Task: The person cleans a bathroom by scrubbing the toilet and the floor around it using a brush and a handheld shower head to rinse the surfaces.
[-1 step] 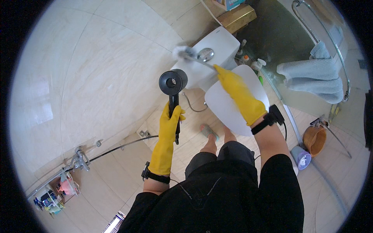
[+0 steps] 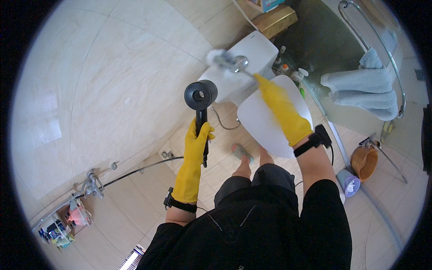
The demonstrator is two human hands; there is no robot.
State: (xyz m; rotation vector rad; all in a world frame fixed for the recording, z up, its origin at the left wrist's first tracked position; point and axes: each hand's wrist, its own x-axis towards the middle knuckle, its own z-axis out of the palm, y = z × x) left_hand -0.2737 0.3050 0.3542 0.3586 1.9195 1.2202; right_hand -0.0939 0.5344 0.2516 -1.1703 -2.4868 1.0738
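My left hand point(image 2: 194, 150), in a yellow rubber glove, is closed round the straight handle of a black tool point(image 2: 198, 96) with a round, hollow-centred head; its exact kind I cannot make out. The head is held up near the toilet's left side. My right hand point(image 2: 282, 108), also gloved in yellow and blurred, grips a long-handled brush point(image 2: 218, 57). The pale brush head is smeared by motion over the white toilet tank point(image 2: 260, 47), close to the round chrome flush button point(image 2: 238, 64). Below the tank, the white toilet lid point(image 2: 265, 123) is down, partly behind my right hand.
Bottles point(image 2: 283, 68) stand right of the tank, by a glass panel. Towels point(image 2: 360, 90) hang on a chrome rail at right. A wooden bucket point(image 2: 364, 163) and a small lilac bin point(image 2: 348, 182) sit on the floor. A wall tap point(image 2: 92, 183) with a black hose is at left.
My right hand and the brush have shifted a little to the right over the tank. My left hand and the black tool have stayed in place.
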